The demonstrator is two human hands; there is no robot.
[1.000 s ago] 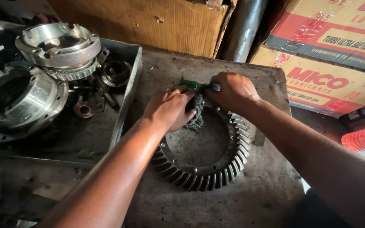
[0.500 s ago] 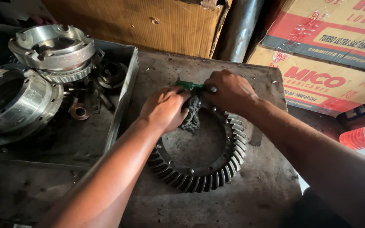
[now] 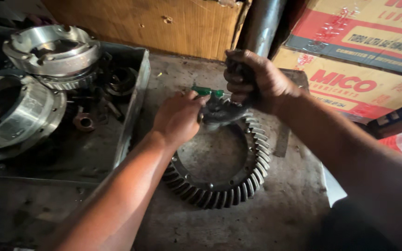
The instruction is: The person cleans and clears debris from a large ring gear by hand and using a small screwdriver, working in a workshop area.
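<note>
Ring gear [image 3: 224,186], large and toothed, lies flat on the grimy metal workbench [image 3: 275,223], teeth upward, so that its weight is carried by the bench and both hands are free to work at its far rim

Left hand [image 3: 178,116] is closed around the pinion gear [image 3: 222,110], a smaller dark toothed part seated against the ring gear's far teeth; the grip appears to steady the pinion in mesh. A green-handled tool [image 3: 206,91] lies just above the fingers of this hand, touching or very near the pinion; which hand controls it cannot be told

Right hand [image 3: 252,80] is clenched in a fist above the pinion, wrapped around a dark upright part, probably the pinion's shaft, though the fingers hide it

Metal tray [image 3: 133,111] to the left, its wall just beside the left hand, holds two bright differential housings [image 3: 52,49] and small bearings and washers, kept apart from the work area

Packages:
- Plain brown cardboard box [image 3: 164,25] at the rear, behind the tray and bench
- Cardboard carton [image 3: 359,86], rear right, tan with a red printed band and red lettering
- Second carton [image 3: 364,28] stacked above it, with blue and red bands
- Grey pipe [image 3: 264,23] standing upright between the brown box and the cartons
</note>
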